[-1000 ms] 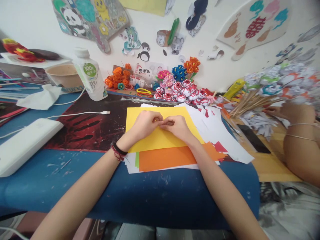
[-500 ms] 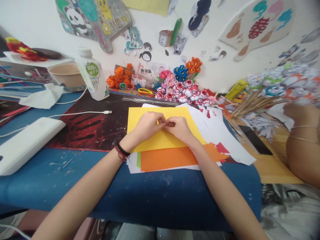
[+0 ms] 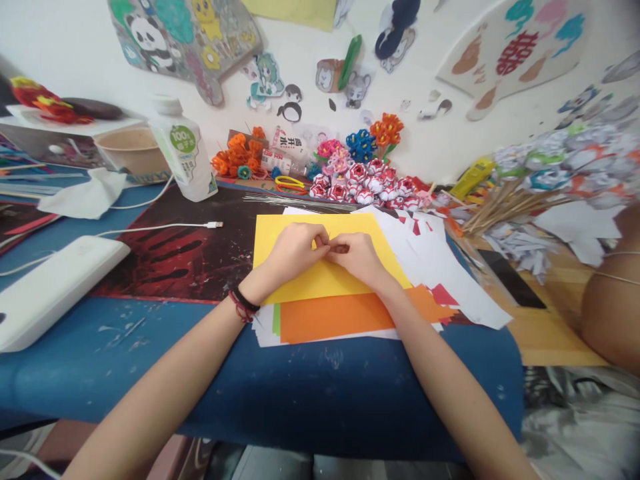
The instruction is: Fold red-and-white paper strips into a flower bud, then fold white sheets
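Observation:
My left hand (image 3: 299,251) and my right hand (image 3: 356,255) meet fingertip to fingertip over a sheet of yellow paper (image 3: 280,283). Both are pinched closed, and a tiny thin bit shows between the tips, too small to name. Under the yellow sheet lie orange paper (image 3: 330,319), a sliver of green paper (image 3: 277,320) and white sheets (image 3: 425,247). Thin wires (image 3: 300,203) lie just beyond the yellow sheet's far edge. Dark and red bands circle my left wrist.
Red-and-white paper flowers (image 3: 367,183) and orange flowers (image 3: 237,155) line the wall. To the left stand a white bottle (image 3: 183,150), a paper bowl (image 3: 134,150) and a white power strip-like block (image 3: 63,287) with a cable. At right, another person's arm (image 3: 613,300) is beside bundled sticks (image 3: 510,203).
My hands stay almost where they were, still pinched together. At the right, the other person's arm has shifted outward and more of a white paper piece shows.

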The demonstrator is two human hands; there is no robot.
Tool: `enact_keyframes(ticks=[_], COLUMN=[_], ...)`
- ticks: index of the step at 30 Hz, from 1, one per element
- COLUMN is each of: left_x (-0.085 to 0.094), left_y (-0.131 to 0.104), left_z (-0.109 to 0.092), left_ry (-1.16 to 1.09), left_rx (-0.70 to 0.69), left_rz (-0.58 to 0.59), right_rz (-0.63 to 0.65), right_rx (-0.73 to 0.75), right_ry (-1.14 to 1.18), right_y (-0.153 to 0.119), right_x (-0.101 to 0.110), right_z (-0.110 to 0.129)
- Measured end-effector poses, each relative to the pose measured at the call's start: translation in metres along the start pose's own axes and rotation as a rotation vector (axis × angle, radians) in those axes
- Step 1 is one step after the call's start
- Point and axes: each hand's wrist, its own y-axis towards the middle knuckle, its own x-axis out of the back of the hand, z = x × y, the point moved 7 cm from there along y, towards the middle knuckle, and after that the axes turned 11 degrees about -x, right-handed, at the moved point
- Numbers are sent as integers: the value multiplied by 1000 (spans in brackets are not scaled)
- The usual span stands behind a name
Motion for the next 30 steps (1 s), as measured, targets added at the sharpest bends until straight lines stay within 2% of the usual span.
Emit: enact_keyframes(ticks=[19, 30], left_x=[-1, 0], left_y=[0, 1], left_z=[0, 0], left_ry=[2, 50], left_rx=[21, -1], left_rz=[19, -8], right_rz=[-8, 20], right_rx=[9, -49], right_ry=[-29, 65], right_y=[0, 0], right_x=[-1, -1], right_z=[-2, -1])
